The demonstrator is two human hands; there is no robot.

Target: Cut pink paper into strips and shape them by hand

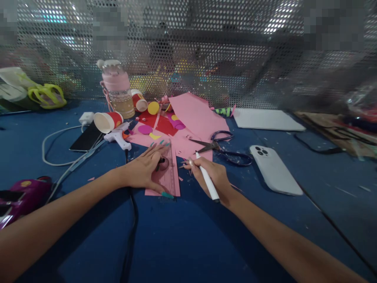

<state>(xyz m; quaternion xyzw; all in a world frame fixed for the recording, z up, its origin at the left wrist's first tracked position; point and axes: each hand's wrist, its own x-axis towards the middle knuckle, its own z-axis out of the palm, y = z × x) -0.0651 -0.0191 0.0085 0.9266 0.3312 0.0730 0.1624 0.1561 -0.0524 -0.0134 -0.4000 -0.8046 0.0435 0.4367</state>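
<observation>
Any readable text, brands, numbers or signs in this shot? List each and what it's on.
Nothing legible.
Ruler under the left hand: markings too small to read.
Paper cups: yellowish marks on red, too blurred.
Purple object, far left: yellow emblem, unreadable.
White marker in the right hand: no lettering I can make out.

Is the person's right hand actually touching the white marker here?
Touching. The head view shows the right hand closed on the white marker, gripping its barrel.
</observation>
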